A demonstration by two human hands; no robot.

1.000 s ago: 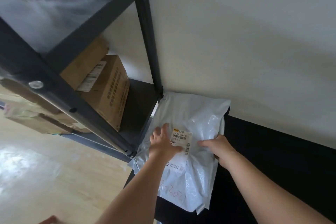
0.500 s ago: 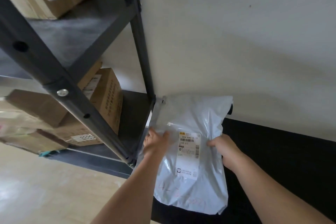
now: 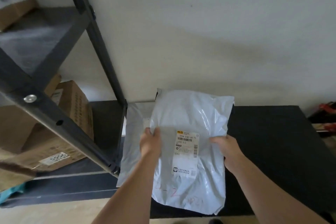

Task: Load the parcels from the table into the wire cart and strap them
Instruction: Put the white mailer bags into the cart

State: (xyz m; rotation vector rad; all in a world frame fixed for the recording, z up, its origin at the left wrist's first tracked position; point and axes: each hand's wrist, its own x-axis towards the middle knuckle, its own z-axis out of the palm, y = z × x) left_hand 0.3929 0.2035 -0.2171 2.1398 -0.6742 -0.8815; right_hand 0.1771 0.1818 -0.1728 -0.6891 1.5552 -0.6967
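My left grip [image 3: 151, 143] pinches the left edge of the white parcel [image 3: 190, 113], my right grip [image 3: 227, 149] the right edge; it's over the left end of the bench [image 3: 272, 142], overlapping a second parcel [image 3: 132, 133].

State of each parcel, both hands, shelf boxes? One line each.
white parcel: held at both side edges, label facing up.
second parcel: lying on the black table, partly covered by the white parcel, untouched.
left hand: grips the white parcel's left edge.
right hand: grips its right edge, thumb on top.
cardboard boxes: closed, resting on the shelf.
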